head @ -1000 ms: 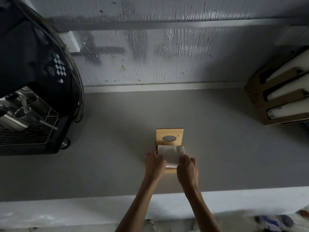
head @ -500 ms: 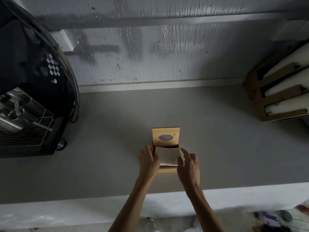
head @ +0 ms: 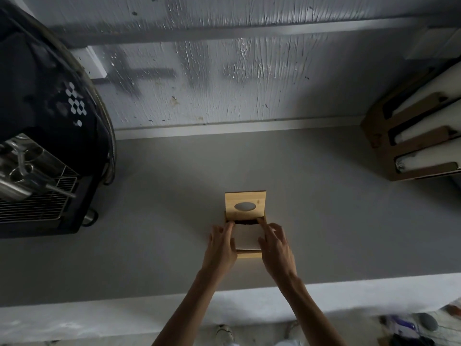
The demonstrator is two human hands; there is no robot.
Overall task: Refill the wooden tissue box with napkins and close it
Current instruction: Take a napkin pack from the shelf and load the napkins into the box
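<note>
Near the counter's (head: 324, 221) front edge, the left hand (head: 220, 248) and right hand (head: 275, 245), fingers loosely spread and clasping nothing, press the napkins (head: 247, 237) into the wooden box (head: 249, 254); if the napkins sit proud, the raised lid (head: 245, 205) may jam or crumple them.

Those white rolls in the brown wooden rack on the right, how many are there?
3 white rolls, stacked in the brown wooden rack: top, middle, bottom. The frame edge cuts the rack off, so more may be hidden.

box (head: 249, 254) lid (head: 245, 205) up | napkins (head: 247, 238) inside | L hand (head: 220, 248) + R hand (head: 275, 248) flank box, fingers (head: 265, 226) on stack
</note>
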